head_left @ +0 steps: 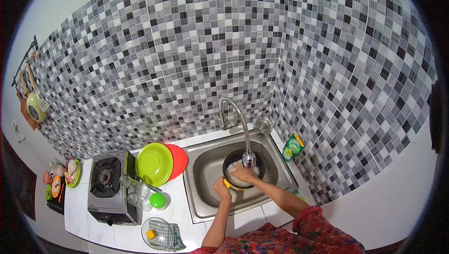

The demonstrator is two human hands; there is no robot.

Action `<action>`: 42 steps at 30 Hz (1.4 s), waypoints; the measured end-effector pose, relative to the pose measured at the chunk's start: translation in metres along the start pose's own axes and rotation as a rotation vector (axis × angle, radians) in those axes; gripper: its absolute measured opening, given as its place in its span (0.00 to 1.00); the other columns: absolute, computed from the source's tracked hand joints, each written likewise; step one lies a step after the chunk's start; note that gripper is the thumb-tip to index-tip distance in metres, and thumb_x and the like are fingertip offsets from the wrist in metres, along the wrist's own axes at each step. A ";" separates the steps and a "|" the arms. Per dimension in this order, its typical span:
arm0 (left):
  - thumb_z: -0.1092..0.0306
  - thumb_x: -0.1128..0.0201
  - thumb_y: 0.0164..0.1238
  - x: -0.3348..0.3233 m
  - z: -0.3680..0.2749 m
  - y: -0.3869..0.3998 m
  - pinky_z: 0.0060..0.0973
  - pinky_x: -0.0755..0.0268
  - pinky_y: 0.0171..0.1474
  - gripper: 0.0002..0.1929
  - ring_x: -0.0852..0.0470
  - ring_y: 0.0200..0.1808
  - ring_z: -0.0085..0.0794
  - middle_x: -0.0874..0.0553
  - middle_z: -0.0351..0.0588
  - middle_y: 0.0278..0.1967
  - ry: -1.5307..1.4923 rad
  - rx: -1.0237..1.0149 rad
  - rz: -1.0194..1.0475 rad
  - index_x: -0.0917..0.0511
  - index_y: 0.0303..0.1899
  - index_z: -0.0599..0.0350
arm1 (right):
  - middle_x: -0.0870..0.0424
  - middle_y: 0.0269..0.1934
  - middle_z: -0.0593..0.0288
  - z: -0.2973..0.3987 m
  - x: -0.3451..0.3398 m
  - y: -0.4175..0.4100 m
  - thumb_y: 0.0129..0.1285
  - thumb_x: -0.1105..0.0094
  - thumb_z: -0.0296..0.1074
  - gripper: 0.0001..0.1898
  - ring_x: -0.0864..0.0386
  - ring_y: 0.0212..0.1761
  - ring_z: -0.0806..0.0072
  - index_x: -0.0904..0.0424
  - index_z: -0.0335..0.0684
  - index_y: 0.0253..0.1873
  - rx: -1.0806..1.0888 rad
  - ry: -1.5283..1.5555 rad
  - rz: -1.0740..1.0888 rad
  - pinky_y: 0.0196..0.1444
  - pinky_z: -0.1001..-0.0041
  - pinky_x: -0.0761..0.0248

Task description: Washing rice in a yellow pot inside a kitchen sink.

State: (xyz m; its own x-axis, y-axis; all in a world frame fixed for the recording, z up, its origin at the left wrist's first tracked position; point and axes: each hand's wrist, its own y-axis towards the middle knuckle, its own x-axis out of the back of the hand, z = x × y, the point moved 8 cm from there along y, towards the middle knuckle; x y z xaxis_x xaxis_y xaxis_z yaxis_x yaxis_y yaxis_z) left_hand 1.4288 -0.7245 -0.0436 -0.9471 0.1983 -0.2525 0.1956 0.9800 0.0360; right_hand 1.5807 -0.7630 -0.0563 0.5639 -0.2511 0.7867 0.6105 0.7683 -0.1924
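A dark round pot (227,162) with whitish, cloudy contents sits in the stainless steel sink (207,169), beneath the metal head of a flexible-neck faucet (241,113). My left hand (222,188) is closed around the pot's yellow handle (227,183) at its near left side. My right hand (242,172) reaches into the pot, its fingertips partly in the whitish contents (242,182), beside the faucet head. Whether its fingers grip anything cannot be told.
Left of the sink are a green plate (154,164), a red plate (179,161), glass jars (140,197), a green-lidded jar (158,200) and a gas stove (105,180). A glass lid (161,241) rests on a checked cloth (177,236). A green pouch (294,147) stands right.
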 end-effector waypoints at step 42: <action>0.72 0.52 0.49 0.006 0.003 0.004 0.20 0.46 0.20 0.11 0.38 0.17 0.18 0.34 0.36 0.13 -0.137 0.157 -0.035 0.33 0.13 0.64 | 0.33 0.44 0.47 0.022 -0.005 0.000 0.53 0.56 0.39 0.17 0.40 0.48 0.52 0.33 0.36 0.45 0.517 -0.409 -0.241 0.48 0.57 0.47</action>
State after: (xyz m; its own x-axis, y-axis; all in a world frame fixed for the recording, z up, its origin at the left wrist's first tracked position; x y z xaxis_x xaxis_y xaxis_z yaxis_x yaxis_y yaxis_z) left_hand 1.4247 -0.7193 -0.0476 -0.9126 0.1502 -0.3802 0.2110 0.9696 -0.1236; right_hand 1.5658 -0.7491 -0.0474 0.1295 -0.2854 0.9496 0.2920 0.9262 0.2386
